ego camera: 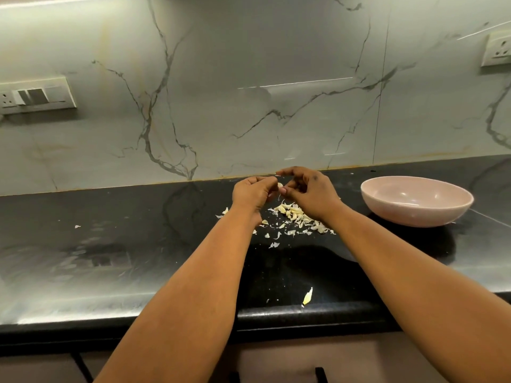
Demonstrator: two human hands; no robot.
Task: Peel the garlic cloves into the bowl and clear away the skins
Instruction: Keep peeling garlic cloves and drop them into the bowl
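Pale and creamy, the garlic clove (pixel 280 185) shows only as a small sliver between the 2 hands, held above the black counter (pixel 138 244) near the back wall. So little of it is exposed that its long axis and the way its tip points cannot be told. It sits at the fingertips of both hands, not in either palm: the left hand (pixel 253 193) has its fingers curled in and pinches the clove from the left, while the right hand (pixel 307 190) closes thumb and fingers on it from the right, index finger arched over the top. Both grips are narrow and tight around the clove.

Directly beneath the hands lies a heap of cloves and skins (pixel 294 217), off-white to yellowish, with papery flakes scattered outward toward the near side. 1 separate piece of skin (pixel 307 296), yellow-tinted and pointed, lies close to the counter's front edge, its long axis tilted up and to the right. Another small flake (pixel 77 226) lies well apart to the left.

A pink bowl (pixel 414 214) stands upright on the counter to the right of the hands, near the right wrist but apart from it. Behind rises a marble-veined backsplash (pixel 249 78).
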